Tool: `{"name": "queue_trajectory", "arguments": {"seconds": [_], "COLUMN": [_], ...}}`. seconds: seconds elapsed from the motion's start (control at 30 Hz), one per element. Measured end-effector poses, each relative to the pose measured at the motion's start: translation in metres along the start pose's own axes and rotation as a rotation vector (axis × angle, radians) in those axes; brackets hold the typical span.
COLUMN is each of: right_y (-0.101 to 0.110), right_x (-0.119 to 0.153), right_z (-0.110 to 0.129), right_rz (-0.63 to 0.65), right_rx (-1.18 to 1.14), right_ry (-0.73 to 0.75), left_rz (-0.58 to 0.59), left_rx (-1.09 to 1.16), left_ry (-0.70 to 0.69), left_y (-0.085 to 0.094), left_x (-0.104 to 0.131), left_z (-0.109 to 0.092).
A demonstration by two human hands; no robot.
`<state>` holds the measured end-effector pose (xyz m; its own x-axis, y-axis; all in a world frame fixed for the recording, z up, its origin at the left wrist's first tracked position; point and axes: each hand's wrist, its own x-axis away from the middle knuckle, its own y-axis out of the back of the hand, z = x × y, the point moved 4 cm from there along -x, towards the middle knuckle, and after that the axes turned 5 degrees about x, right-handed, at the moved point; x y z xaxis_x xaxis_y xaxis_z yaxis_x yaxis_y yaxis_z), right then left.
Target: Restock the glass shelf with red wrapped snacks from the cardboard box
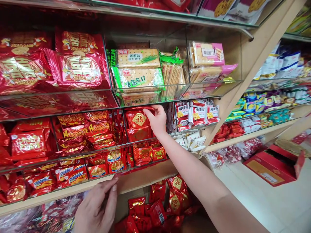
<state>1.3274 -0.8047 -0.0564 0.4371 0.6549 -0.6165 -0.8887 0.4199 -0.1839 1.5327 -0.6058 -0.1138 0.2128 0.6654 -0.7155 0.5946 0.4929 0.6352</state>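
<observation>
My right hand point(157, 121) reaches into a middle shelf compartment. Its thumb and fingers close on the top of a red snack packet point(139, 119) with a gold diamond emblem; the fingertips are partly hidden. Another red packet point(139, 133) shows just below it. Lower left, my left hand point(97, 205) is beside an open cardboard box point(145, 176) under the shelf. Its fingers are curled together with the thumb close against them, and whatever they grip is hidden. Loose red packets point(157, 212), some with the same gold emblem, lie in the box.
Glass dividers and front lips edge the shelf compartments. Green-wrapped crackers point(138, 77) sit above my right hand, white-and-red packets point(198, 113) to its right. Large red packs point(80, 68) fill the upper left. A red carton point(274, 165) stands on the floor at right.
</observation>
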Motion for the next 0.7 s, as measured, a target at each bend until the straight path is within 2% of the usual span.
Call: {"name": "queue_trajectory", "arguments": {"seconds": [0.1,0.2,0.3,0.37,0.43,0.57,0.7], "right_y": [0.014,0.028,0.037,0.041,0.041,0.031,0.008], "right_x": [0.008,0.017,0.023,0.025,0.025,0.016,0.002], "right_z": [-0.001,-0.003,-0.003,-0.003,-0.003,-0.002,0.000], "right_rz": [-0.018,-0.048,-0.093,-0.122,-0.137,-0.106,-0.015], "right_rx": [-0.095,-0.131,-0.110,-0.112,-0.111,-0.046,0.108], "right_ry": [0.015,-0.012,-0.045,-0.048,-0.042,-0.013,0.015], "left_rz": [0.043,0.092,0.108,0.158,0.170,0.158,0.161], "left_rx": [0.034,-0.035,-0.251,-0.413,-0.439,-0.444,-0.427], "left_ry": [-0.007,-0.120,-0.221,-0.194,-0.192,-0.165,-0.173], "left_y": [0.003,-0.004,-0.022,-0.040,-0.056,-0.075,-0.080], "left_x": [-0.016,-0.061,-0.120,-0.154,-0.177,-0.190,-0.187], "left_z": [-0.004,-0.017,-0.026,-0.025,-0.023,-0.017,-0.013]}}
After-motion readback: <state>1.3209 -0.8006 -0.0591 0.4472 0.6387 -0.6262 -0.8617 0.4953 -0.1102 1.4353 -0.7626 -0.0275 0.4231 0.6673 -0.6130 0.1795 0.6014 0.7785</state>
